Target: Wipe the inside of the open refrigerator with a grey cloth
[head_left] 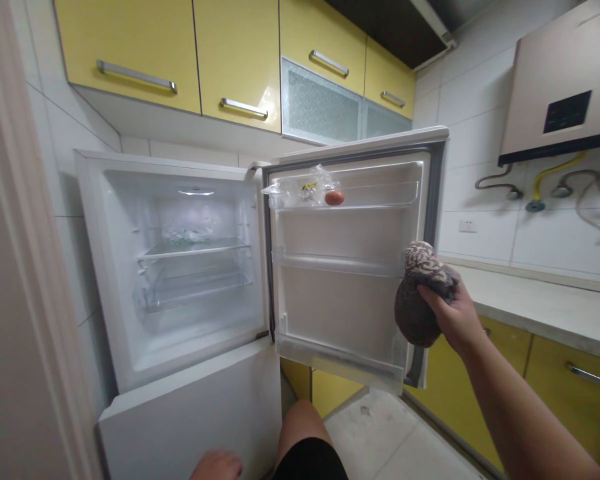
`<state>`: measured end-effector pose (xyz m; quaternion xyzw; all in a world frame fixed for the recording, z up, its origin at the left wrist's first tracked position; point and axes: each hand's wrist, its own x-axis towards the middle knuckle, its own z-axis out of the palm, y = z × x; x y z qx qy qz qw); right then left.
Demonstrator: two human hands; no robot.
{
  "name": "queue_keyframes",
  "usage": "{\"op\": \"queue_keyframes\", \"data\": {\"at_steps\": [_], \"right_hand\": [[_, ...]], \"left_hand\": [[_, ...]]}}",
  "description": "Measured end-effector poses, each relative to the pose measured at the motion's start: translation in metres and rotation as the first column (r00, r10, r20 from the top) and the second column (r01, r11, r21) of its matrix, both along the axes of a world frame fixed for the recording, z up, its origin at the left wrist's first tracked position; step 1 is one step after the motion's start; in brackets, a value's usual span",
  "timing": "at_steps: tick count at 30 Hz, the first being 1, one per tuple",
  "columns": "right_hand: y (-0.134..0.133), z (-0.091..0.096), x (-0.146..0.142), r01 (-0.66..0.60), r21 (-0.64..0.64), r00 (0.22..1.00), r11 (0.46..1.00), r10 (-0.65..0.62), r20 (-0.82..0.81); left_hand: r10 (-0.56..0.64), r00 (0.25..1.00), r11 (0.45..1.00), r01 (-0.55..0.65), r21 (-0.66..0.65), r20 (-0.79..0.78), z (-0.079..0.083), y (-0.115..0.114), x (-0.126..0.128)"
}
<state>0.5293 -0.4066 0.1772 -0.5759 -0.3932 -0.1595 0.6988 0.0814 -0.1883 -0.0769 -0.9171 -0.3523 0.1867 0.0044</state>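
My right hand [455, 313] is closed round a bunched brown-grey cloth [420, 297], held up against the right edge of the open fridge door [350, 300]. The door's top rack holds a brown egg [334, 197] and a crumpled clear plastic bag [300, 190]. The fridge compartment [180, 267] stands open with glass shelves inside. Only the top of my left hand [217, 465] shows at the bottom edge, near my knee [300, 427]; its fingers are out of sight.
Yellow wall cabinets [180, 53] hang above the fridge. A pale countertop [545, 307] with yellow base cabinets runs along the right, under a wall-mounted water heater [560, 87] with hoses. A door frame [25, 267] fills the left. The lower fridge door [195, 413] is shut.
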Motion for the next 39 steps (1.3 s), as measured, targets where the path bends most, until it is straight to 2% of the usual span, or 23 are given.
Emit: {"op": "queue_keyframes", "data": {"at_steps": [2, 4, 5, 8, 11, 13, 16, 19, 23, 26, 28, 30, 32, 34, 36, 39], "right_hand": [[-0.001, -0.001, -0.001, 0.024, 0.016, 0.999, 1.0, -0.024, 0.029], [-0.001, -0.001, -0.004, 0.059, 0.03, 0.997, 0.998, -0.061, 0.055], [-0.002, 0.0, -0.005, 0.082, 0.032, 0.995, 0.996, -0.083, 0.062], [-0.005, 0.003, -0.01, 0.119, 0.003, 0.987, 0.993, -0.118, 0.11], [-0.008, 0.006, -0.014, 0.119, -0.028, 0.975, 0.993, -0.111, 0.193], [-0.01, 0.008, -0.017, 0.122, -0.04, 0.969, 0.992, -0.111, 0.22], [-0.011, 0.009, -0.021, 0.135, -0.038, 0.961, 0.99, -0.121, 0.249], [-0.01, 0.008, -0.026, 0.161, -0.028, 0.947, 0.987, -0.146, 0.287], [-0.006, 0.006, -0.034, 0.191, -0.007, 0.923, 0.981, -0.178, 0.342], [0.0, 0.006, -0.045, 0.277, 0.043, 0.841, 0.96, -0.264, 0.473], [0.008, 0.007, -0.058, 0.422, 0.058, 0.734, 0.905, -0.378, 0.564], [0.02, 0.01, -0.076, 0.564, 0.01, 0.623, 0.826, -0.433, 0.651], [0.039, 0.014, -0.097, 0.646, -0.088, 0.552, 0.759, -0.384, 0.74], [0.064, 0.018, -0.117, 0.683, -0.159, 0.504, 0.713, -0.302, 0.809], [0.093, 0.024, -0.136, 0.697, -0.192, 0.475, 0.691, -0.245, 0.845], [0.136, 0.031, -0.16, 0.681, -0.232, 0.455, 0.695, -0.153, 0.877]], "left_hand": [[-0.079, 0.989, 0.995, 0.071, 0.063, 0.126, 0.015, 0.008, 0.024], [-0.288, 0.877, 0.95, 0.209, 0.234, 0.384, 0.036, 0.014, 0.05], [-0.374, 0.813, 0.919, 0.259, 0.299, 0.447, 0.047, 0.016, 0.063], [-0.534, 0.688, 0.837, 0.344, 0.427, 0.492, 0.077, 0.019, 0.098], [-0.578, 0.652, 0.806, 0.361, 0.469, 0.491, 0.091, 0.016, 0.126], [-0.573, 0.658, 0.808, 0.353, 0.472, 0.488, 0.09, 0.014, 0.14], [-0.559, 0.687, 0.816, 0.356, 0.455, 0.465, 0.08, 0.011, 0.155], [-0.537, 0.71, 0.833, 0.359, 0.421, 0.457, 0.072, 0.011, 0.163], [-0.485, 0.719, 0.867, 0.321, 0.381, 0.498, 0.072, 0.011, 0.168], [-0.435, 0.716, 0.898, 0.298, 0.325, 0.546, 0.074, 0.01, 0.17], [-0.404, 0.715, 0.914, 0.284, 0.291, 0.571, 0.073, 0.01, 0.173], [-0.366, 0.725, 0.93, 0.252, 0.269, 0.584, 0.068, 0.009, 0.176], [-0.332, 0.745, 0.941, 0.219, 0.258, 0.579, 0.061, 0.01, 0.18], [-0.313, 0.751, 0.946, 0.195, 0.258, 0.581, 0.053, 0.011, 0.183], [-0.307, 0.744, 0.947, 0.18, 0.264, 0.593, 0.047, 0.014, 0.187], [-0.292, 0.738, 0.95, 0.149, 0.276, 0.608, 0.044, 0.017, 0.19]]}}
